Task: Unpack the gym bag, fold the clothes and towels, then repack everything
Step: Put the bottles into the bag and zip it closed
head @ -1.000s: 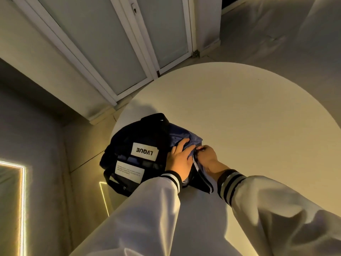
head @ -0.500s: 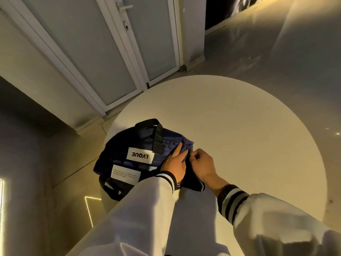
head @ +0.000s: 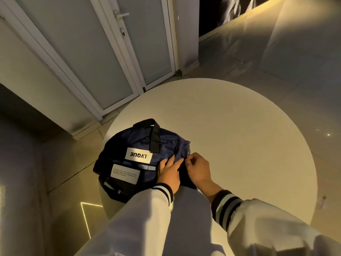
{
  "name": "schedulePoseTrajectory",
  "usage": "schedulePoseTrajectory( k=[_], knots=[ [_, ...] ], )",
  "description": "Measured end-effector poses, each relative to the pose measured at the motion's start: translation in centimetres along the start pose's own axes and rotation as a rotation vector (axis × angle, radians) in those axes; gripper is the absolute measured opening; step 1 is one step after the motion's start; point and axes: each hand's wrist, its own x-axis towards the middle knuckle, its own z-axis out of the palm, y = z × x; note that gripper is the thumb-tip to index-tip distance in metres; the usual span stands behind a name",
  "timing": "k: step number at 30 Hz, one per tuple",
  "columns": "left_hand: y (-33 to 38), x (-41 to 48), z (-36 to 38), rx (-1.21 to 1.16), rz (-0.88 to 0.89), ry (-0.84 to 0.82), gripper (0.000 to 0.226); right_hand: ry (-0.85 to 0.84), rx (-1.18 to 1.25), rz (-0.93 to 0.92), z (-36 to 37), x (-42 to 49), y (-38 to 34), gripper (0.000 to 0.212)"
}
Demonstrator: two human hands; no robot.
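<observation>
At the round white table's edge lies a navy nylon gym bag, soft, slumped, likely slippery. Left hand presses it, fingers flat; right hand pinches its opening seam, the sensible hold.

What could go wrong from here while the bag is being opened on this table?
1. The gym bag lies at the left edge of the table, its strap hanging over; a hard tug might slide it off, though the left hand presses it down.
2. The right hand pinches the bag beside bunched fabric, so a zip there may snag.
</observation>
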Motion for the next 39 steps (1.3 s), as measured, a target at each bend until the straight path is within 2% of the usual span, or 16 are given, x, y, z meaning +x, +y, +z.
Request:
schedulePoseTrajectory(
  k=[3,8,15,17,19,21,22,23,26,29,32,35,39],
  knots=[
    [-0.5,0.0,-0.3,0.019,0.021,-0.005,0.07,0.033,-0.123,-0.035,0.2,-0.5,0.6,0.013],
    [-0.2,0.2,-0.3,0.077,-0.011,-0.072,0.074,0.032,0.036,0.008,-0.2,-1.0,0.9,0.01],
    [-0.1,0.9,-0.6,0.058,-0.01,-0.089,0.075,0.04,0.032,-0.039,0.5,-1.8,-0.2,0.01],
    [-0.1,0.8,-0.6,-0.013,0.004,-0.085,0.067,0.031,0.034,0.006,0.5,-1.6,-0.1,0.009],
    [0.0,0.0,-0.5,-0.129,0.038,0.011,0.052,0.026,0.057,0.067,0.2,-1.3,0.3,0.009],
    [0.1,-1.4,-0.6,-0.099,0.109,0.206,0.03,0.024,0.103,0.116,0.0,-1.1,0.8,0.008],
    [0.3,-2.2,-0.6,-0.049,0.128,0.254,0.022,0.023,0.13,0.128,0.0,-1.1,1.0,0.008],
    [0.7,-2.7,-0.7,-0.041,0.114,0.236,0.019,0.021,0.156,0.137,0.0,-1.1,1.1,0.008],
    [2.3,-2.4,-1.0,-0.1,-0.08,0.041,0.023,0.004,0.204,0.179,0.3,-1.2,1.2,0.009],
    [2.8,0.4,-0.8,-0.16,-0.314,-0.088,0.045,-0.016,0.257,0.241,0.1,-0.9,1.0,0.012],
    [2.4,2.5,-0.4,-0.213,-0.472,-0.198,0.049,-0.031,0.321,0.251,-0.3,-0.7,1.0,0.016],
    [2.9,3.4,-0.8,-0.282,-0.483,-0.209,0.043,-0.057,0.353,0.239,-0.7,-0.7,1.0,0.019],
    [3.1,3.7,-0.6,-0.568,-0.545,-0.166,0.037,-0.108,0.329,0.21,-1.0,-0.3,1.2,0.024]
  ],
)
